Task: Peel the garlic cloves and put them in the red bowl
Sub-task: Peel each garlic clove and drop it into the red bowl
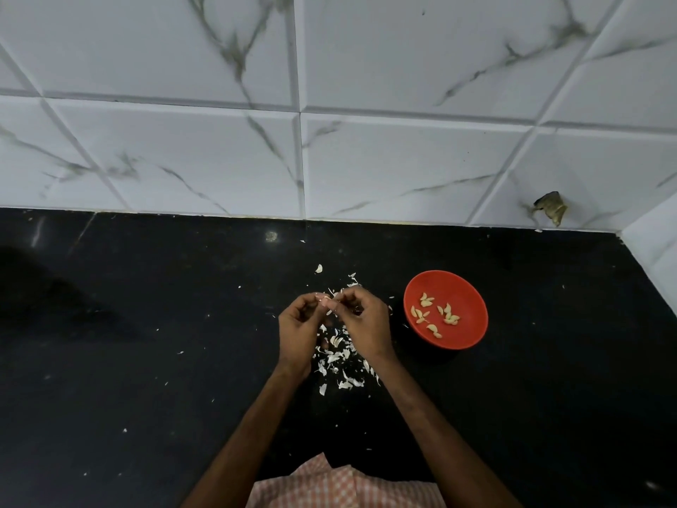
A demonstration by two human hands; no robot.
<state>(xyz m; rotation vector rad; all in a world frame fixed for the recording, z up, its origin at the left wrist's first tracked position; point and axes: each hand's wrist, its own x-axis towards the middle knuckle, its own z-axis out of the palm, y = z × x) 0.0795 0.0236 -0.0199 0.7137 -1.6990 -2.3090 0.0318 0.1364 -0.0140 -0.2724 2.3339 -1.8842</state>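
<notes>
Red plastic forms the red bowl [467,287], which stands on the black tabletop [146,361] right of the frame's centre; inside it lie the peeled cloves [436,316], about a dozen pale yellow pieces scattered in small groups over its floor, none stacked high; an exact count is hard to make at this size. Just left of the bowl, and apart from it, the two hands meet at their fingertips; the left hand [298,330] and the right hand [362,324] both have fingers curled, and together they pinch a small garlic clove [326,301] held above the tabletop; only a pale, pinkish sliver of it shows between the fingers, so whether skin is on it cannot be told. Beneath and around the hands lies a loose heap of white papery skins [339,355], partly hidden by the wrists; finer flakes are strewn farther out across the dark stone. One small white piece [319,268] lies alone above the hands; clove or skin, it is too small to tell. Behind the tabletop rises a tiled wall [366,159] of white marble-veined squares; at its lower right is a dark chipped patch [551,209], its nature unclear. Both forearms run down to the bottom edge, where a pink and white checked cloth [329,485] is cut off by the frame. The tabletop's left side falls into shadow.
</notes>
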